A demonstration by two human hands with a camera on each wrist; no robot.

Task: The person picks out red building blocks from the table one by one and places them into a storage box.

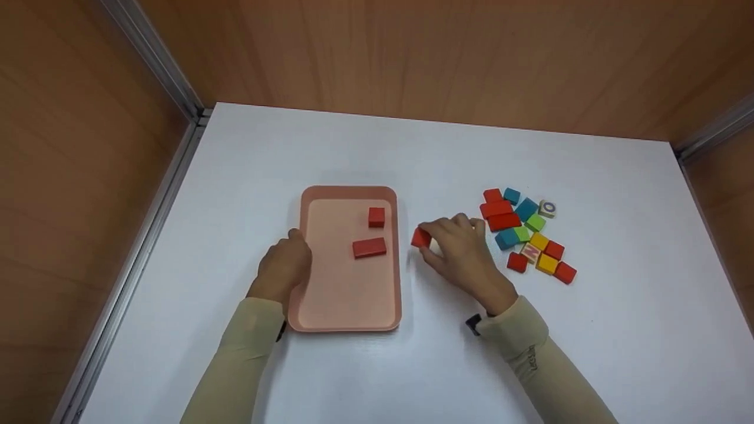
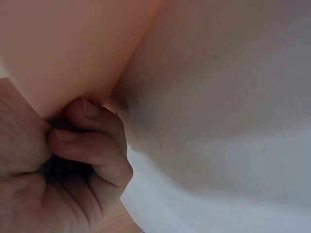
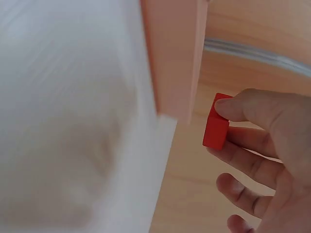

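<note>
My right hand [image 1: 462, 253] pinches a small red block [image 1: 420, 238] between thumb and fingers, just off the tray's right side. In the right wrist view the red block [image 3: 216, 128] shows two faces, and the other fingers are loosely bent below it. At the left side of the pink tray [image 1: 347, 192], my left hand [image 1: 284, 265] grips the rim. Its curled fingers [image 2: 99, 150] lie against the tray's outer wall [image 2: 82, 53] in the left wrist view; the thumb is hidden there. Inside the tray lie a red cube [image 1: 376, 217] and a longer red block [image 1: 369, 248].
To the right of my right hand, several red, blue, green and yellow blocks [image 1: 546, 263] lie in a loose cluster, with lettered blocks [image 1: 547, 208] among them. Wooden panels [image 1: 412, 65] stand behind and beside the white table [image 1: 265, 141].
</note>
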